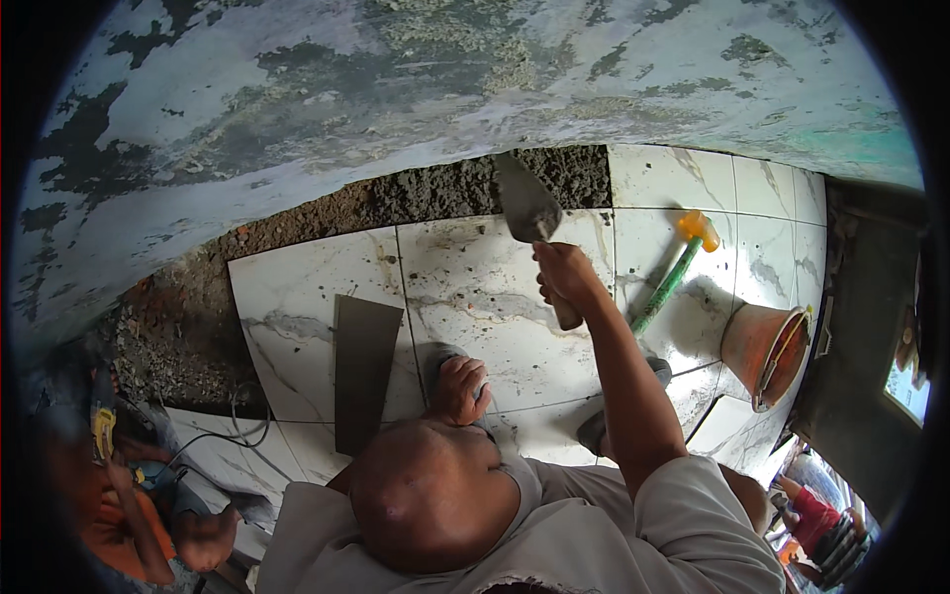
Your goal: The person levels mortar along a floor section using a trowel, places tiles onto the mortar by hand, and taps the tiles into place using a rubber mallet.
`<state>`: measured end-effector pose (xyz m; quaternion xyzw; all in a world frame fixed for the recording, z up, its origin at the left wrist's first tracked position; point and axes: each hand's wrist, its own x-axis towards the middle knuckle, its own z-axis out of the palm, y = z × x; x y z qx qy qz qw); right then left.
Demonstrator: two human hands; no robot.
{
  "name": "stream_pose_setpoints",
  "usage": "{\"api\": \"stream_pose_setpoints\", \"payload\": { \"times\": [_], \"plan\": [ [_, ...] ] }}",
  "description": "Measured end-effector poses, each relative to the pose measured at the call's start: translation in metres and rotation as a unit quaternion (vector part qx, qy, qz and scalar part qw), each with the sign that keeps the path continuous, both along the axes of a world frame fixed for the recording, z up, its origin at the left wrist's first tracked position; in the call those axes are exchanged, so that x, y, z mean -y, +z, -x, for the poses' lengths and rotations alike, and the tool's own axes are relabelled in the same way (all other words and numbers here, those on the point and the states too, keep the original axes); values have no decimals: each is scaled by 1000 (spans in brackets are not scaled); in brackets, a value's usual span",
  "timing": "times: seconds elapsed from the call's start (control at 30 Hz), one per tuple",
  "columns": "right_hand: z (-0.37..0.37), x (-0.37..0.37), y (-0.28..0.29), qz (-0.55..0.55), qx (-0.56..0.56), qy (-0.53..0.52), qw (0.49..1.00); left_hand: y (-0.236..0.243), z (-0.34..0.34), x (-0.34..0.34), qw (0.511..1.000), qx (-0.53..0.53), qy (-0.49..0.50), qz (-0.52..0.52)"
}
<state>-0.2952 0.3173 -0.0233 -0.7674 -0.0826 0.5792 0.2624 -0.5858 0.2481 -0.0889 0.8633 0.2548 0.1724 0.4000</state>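
Observation:
My right hand point(566, 274) is closed round the handle of a pointed trowel point(527, 205). The blade points away from me, its tip over a strip of dark wet mortar point(435, 189) along the wall's foot. Bits of mortar cling to the blade near the handle. My left hand point(460, 389) hangs closed in front of my bent left knee, above the marble-patterned tiles point(515, 287); what its fingers hold, if anything, is hidden. Left of it lies a narrow dark grey tile piece point(366, 371). Mortar crumbs dot the tiles under the trowel.
A mallet point(683, 259) with an orange head and green handle lies at right, near an orange bucket point(762, 345). The peeling wall point(475, 89) curves across the far side. At lower left another person point(129, 515) sits near a yellow power tool point(103, 434) and cable point(247, 436).

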Motion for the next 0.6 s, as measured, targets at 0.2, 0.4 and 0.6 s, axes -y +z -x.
{"api": "stream_pose_setpoints", "payload": {
  "times": [0.2,0.4,0.6],
  "plan": [
    [41,4,0,-79,-226,-153,959,1,3,0,1000,-8,-1,10],
    [137,-45,-20,-73,-323,-113,937,-5,-1,3,1000,-6,-4,7],
    [77,-48,29,-91,-93,163,978,-2,4,2,1000,-5,11,-16]
  ]
}}
